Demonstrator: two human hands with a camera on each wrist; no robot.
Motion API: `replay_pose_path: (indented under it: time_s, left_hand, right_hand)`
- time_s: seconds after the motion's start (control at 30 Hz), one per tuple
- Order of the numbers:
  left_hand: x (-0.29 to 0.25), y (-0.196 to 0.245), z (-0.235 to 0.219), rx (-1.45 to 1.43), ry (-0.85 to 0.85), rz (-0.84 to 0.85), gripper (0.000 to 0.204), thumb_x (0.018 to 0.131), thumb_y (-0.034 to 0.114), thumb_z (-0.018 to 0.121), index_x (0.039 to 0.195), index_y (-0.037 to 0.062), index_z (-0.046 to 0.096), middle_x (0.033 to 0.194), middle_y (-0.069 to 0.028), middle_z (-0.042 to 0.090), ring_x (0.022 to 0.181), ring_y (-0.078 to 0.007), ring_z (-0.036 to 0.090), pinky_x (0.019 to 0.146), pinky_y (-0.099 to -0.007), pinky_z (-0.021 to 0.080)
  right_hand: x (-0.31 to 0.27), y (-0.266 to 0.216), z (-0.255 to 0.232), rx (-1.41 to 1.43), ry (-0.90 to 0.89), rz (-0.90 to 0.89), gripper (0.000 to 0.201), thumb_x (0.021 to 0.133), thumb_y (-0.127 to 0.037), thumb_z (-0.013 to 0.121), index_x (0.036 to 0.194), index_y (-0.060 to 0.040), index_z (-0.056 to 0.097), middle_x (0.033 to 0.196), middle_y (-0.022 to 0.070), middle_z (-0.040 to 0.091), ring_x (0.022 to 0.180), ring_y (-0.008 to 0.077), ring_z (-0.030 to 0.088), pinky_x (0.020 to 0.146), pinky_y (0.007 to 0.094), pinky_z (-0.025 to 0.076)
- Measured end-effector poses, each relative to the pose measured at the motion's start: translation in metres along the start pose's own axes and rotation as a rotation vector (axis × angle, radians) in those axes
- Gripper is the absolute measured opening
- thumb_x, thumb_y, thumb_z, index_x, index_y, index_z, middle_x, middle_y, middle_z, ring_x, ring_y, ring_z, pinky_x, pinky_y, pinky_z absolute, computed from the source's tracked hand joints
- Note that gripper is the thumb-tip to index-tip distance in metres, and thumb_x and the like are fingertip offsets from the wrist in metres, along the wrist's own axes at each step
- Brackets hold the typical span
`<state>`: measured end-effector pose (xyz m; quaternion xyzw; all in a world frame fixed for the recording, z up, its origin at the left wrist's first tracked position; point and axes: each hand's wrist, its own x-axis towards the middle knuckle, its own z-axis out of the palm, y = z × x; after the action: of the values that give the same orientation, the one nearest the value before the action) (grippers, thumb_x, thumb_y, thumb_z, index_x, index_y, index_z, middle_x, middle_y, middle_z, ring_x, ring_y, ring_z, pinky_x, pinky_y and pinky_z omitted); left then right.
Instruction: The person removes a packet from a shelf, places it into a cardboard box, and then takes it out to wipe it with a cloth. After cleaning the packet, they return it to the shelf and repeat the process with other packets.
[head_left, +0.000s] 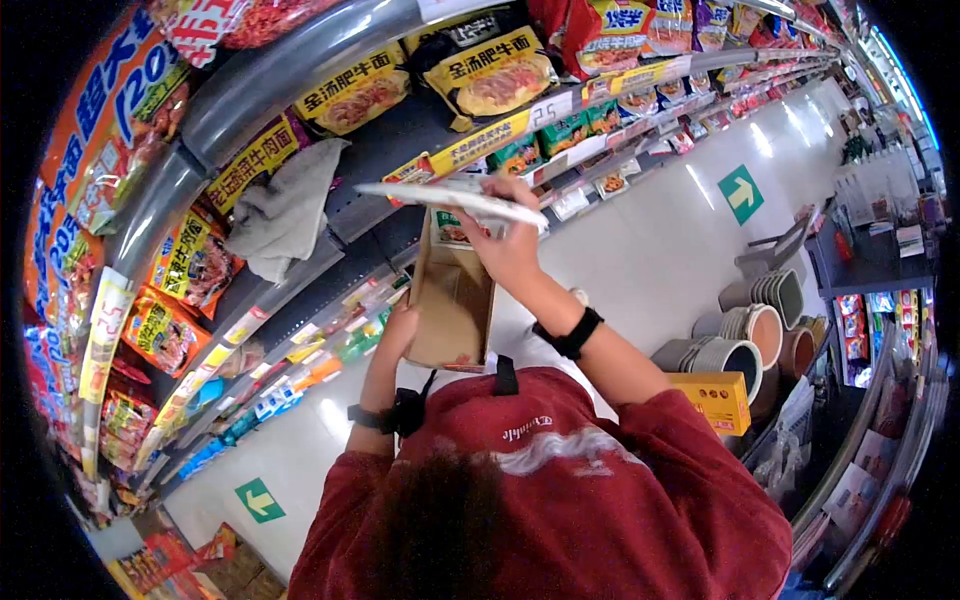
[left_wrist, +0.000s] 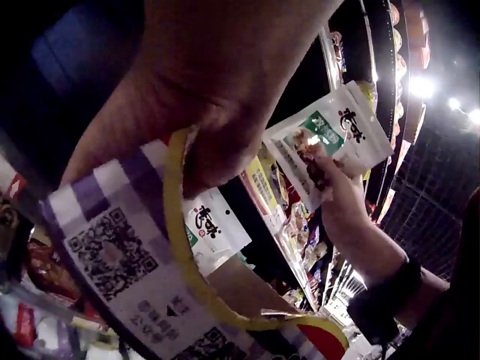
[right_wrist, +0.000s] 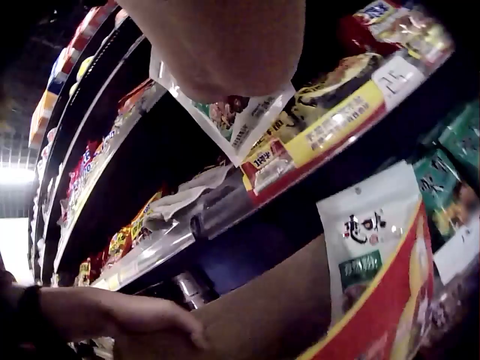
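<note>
My left hand (head_left: 400,325) grips the side wall of an open cardboard box (head_left: 450,305). In the left wrist view the box's outside (left_wrist: 112,247) has purple checks, QR codes and a yellow edge. Raised above the box, my right hand (head_left: 508,250) pinches a white food packet (head_left: 450,200). The left wrist view shows that packet's front (left_wrist: 330,135), with dark lettering, a green label and a food picture. Another white packet (right_wrist: 371,232) with a green label stands inside the far end of the box. Black bands are on both wrists.
Curved shelves with yellow noodle packs (head_left: 490,75) and price strips run along the front and left. A grey cloth (head_left: 290,205) lies on the shelf by the box. Stacked pots (head_left: 735,360) and a yellow carton (head_left: 712,402) stand at right. Green arrow signs (head_left: 740,193) mark the pale floor.
</note>
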<state>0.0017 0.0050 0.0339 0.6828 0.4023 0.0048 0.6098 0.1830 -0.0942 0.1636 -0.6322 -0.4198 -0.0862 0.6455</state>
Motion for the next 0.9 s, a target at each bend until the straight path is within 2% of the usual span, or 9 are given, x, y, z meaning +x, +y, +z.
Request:
replay_pose_path:
  time_s: [0.03, 0.1, 0.2, 0.23, 0.47, 0.53, 0.67, 0.77, 0.9]
  left_hand:
    - [0.004, -0.003, 0.001, -0.009, -0.027, -0.016, 0.042, 0.078, 0.014, 0.038, 0.119, 0.0049, 0.043, 0.1, -0.0153, 0.058, 0.088, -0.0234, 0.057, 0.076, -0.0316, 0.045]
    - [0.013, -0.011, 0.007, 0.018, -0.041, 0.004, 0.043, 0.077, 0.013, 0.038, 0.119, 0.0048, 0.043, 0.101, -0.016, 0.057, 0.09, -0.0238, 0.057, 0.079, -0.0315, 0.043]
    - [0.024, -0.022, 0.016, -0.008, -0.101, 0.016, 0.045, 0.076, 0.013, 0.039, 0.121, 0.0044, 0.041, 0.104, -0.0172, 0.056, 0.094, -0.0247, 0.055, 0.083, -0.0313, 0.041]
    - [0.025, -0.024, 0.02, -0.066, -0.146, 0.012, 0.046, 0.076, 0.014, 0.039, 0.121, 0.004, 0.041, 0.106, -0.0177, 0.055, 0.096, -0.0252, 0.054, 0.085, -0.0313, 0.039]
    - [0.013, 0.01, 0.053, 0.182, -0.156, 0.011, 0.051, 0.075, 0.013, 0.039, 0.125, 0.0052, 0.037, 0.112, -0.0202, 0.051, 0.101, -0.0276, 0.052, 0.086, -0.0327, 0.039]
    - [0.013, 0.018, 0.065, 0.131, -0.18, 0.025, 0.051, 0.075, 0.013, 0.039, 0.126, 0.0067, 0.036, 0.113, -0.0223, 0.05, 0.101, -0.0298, 0.051, 0.086, -0.0336, 0.038]
    - [0.015, 0.046, 0.085, 0.296, -0.189, 0.039, 0.05, 0.076, 0.014, 0.039, 0.126, 0.0094, 0.037, 0.114, -0.0231, 0.049, 0.101, -0.0312, 0.051, 0.086, -0.0348, 0.038]
    - [0.015, 0.08, 0.105, 0.391, -0.125, 0.056, 0.05, 0.075, 0.015, 0.04, 0.125, 0.0124, 0.04, 0.11, -0.0231, 0.051, 0.096, -0.0315, 0.054, 0.084, -0.0353, 0.04]
    - [0.022, 0.124, 0.141, 0.428, -0.061, 0.032, 0.036, 0.078, 0.019, 0.044, 0.108, 0.004, 0.053, 0.093, -0.0196, 0.059, 0.09, -0.0309, 0.057, 0.082, -0.0359, 0.041]
  right_hand:
    - [-0.014, 0.004, -0.007, -0.009, 0.005, 0.001, 0.047, 0.066, -0.004, 0.067, 0.103, -0.0016, 0.039, 0.097, 0.0155, 0.046, 0.087, 0.0277, 0.05, 0.075, 0.0341, 0.042]
    - [-0.045, 0.021, -0.017, 0.04, 0.082, 0.303, 0.044, 0.066, -0.003, 0.065, 0.102, -0.0017, 0.039, 0.095, 0.0155, 0.049, 0.086, 0.0252, 0.052, 0.074, 0.0326, 0.043]
    - [-0.07, 0.041, -0.035, -0.026, 0.06, 0.48, 0.043, 0.068, -0.005, 0.063, 0.103, -0.0011, 0.039, 0.091, 0.0165, 0.052, 0.084, 0.0254, 0.054, 0.072, 0.032, 0.043]
    - [-0.072, 0.042, -0.042, -0.117, 0.043, 0.441, 0.036, 0.071, -0.005, 0.063, 0.1, 0.0009, 0.041, 0.088, 0.0139, 0.057, 0.079, 0.0193, 0.058, 0.067, 0.0285, 0.046]
    - [-0.09, 0.07, -0.068, -0.253, 0.119, 0.515, 0.035, 0.071, -0.005, 0.063, 0.099, 0.0008, 0.042, 0.086, 0.0139, 0.058, 0.077, 0.0208, 0.059, 0.067, 0.0301, 0.046]
    - [-0.088, 0.074, -0.081, -0.163, 0.147, 0.591, 0.046, 0.07, -0.008, 0.063, 0.108, 0.0037, 0.039, 0.091, 0.0195, 0.054, 0.082, 0.0288, 0.056, 0.071, 0.0338, 0.044]
    - [-0.078, 0.092, -0.107, -0.2, 0.17, 0.573, 0.044, 0.071, -0.005, 0.062, 0.107, 0.0032, 0.039, 0.091, 0.0203, 0.053, 0.083, 0.0295, 0.055, 0.072, 0.0343, 0.044]
    - [-0.054, 0.091, -0.127, -0.085, 0.216, 0.535, 0.041, 0.071, -0.004, 0.061, 0.106, 0.0027, 0.039, 0.091, 0.0205, 0.053, 0.084, 0.0296, 0.054, 0.072, 0.0345, 0.043]
    - [-0.026, 0.113, -0.158, -0.137, 0.221, 0.461, 0.041, 0.071, -0.004, 0.061, 0.105, 0.0023, 0.039, 0.092, 0.0205, 0.052, 0.084, 0.0302, 0.054, 0.072, 0.0342, 0.043]
